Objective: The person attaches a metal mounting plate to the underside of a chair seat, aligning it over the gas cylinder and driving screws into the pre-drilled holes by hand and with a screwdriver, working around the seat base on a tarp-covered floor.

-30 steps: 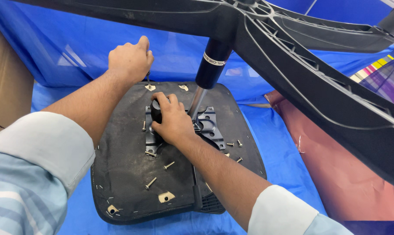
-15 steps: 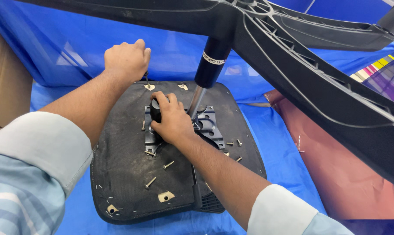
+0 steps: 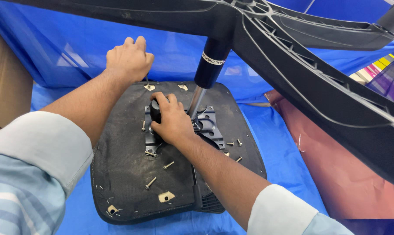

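Observation:
An upturned black chair seat (image 3: 127, 174) lies on a blue sheet, with a metal mounting plate (image 3: 212, 126) at its middle. A gas cylinder (image 3: 210, 65) rises from the plate to the black star base (image 3: 292, 65) overhead. My right hand (image 3: 173, 122) grips a black knob on the plate's left side. My left hand (image 3: 128, 61) is closed around a thin metal tool whose tip stands at the seat's far edge near a small bracket (image 3: 149, 87). Several loose screws (image 3: 151, 182) lie on the seat.
The blue sheet (image 3: 275, 148) covers the floor and back. A brown cardboard box (image 3: 5, 82) stands at the left. A dark red sheet (image 3: 336, 174) lies at the right, with coloured boxes (image 3: 379, 69) beyond it.
My left hand has shifted slightly and turned at the seat's far edge. My right hand stays on the knob.

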